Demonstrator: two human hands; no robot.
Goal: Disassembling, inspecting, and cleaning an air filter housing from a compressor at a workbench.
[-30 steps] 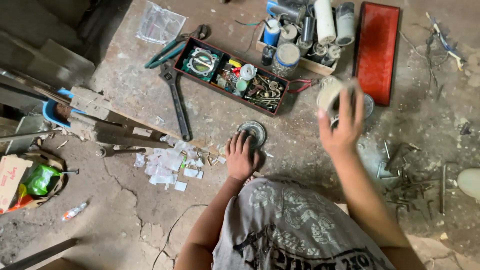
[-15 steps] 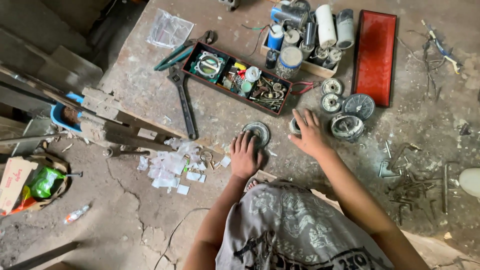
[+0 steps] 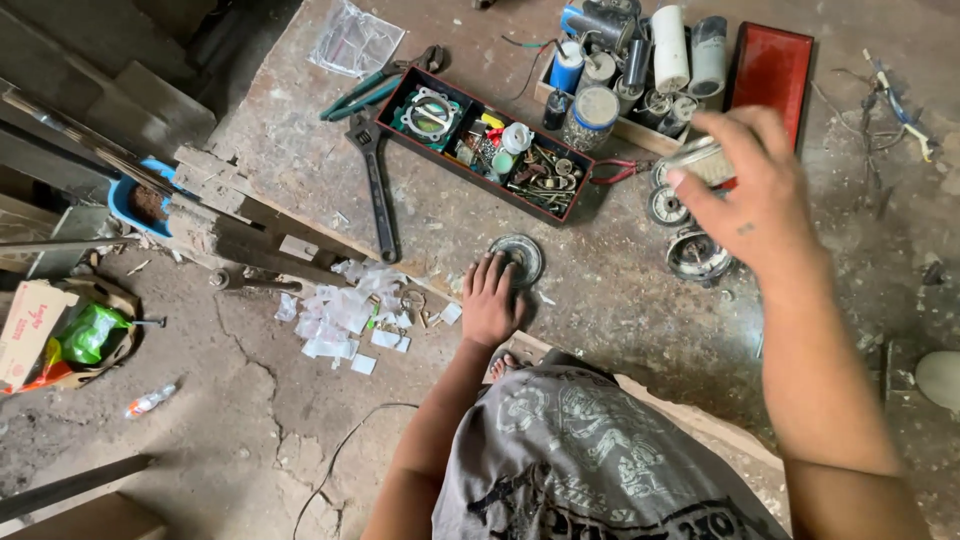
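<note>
My left hand (image 3: pixel 490 300) rests flat on the concrete floor, fingertips touching a round metal disc part (image 3: pixel 519 256). My right hand (image 3: pixel 752 190) is raised above the floor and grips a round silvery ribbed metal part (image 3: pixel 706 160) between thumb and fingers. Below it on the floor lie two more round metal parts (image 3: pixel 698 254), one small (image 3: pixel 665 206). My grey printed shirt (image 3: pixel 590 470) fills the lower middle.
A dark tray (image 3: pixel 590 190) of gaskets, screws and small parts lies ahead, with an adjustable wrench (image 3: pixel 378 178) and pliers (image 3: pixel 372 88) to its left. A box of capacitors (image 3: pixel 640 60) and a red lid (image 3: pixel 770 70) sit behind. Paper scraps (image 3: pixel 345 315), wood pieces (image 3: pixel 230 225).
My right hand has lifted off the floor and moved right and up, now holding a round ribbed part. My left hand stays by the disc.
</note>
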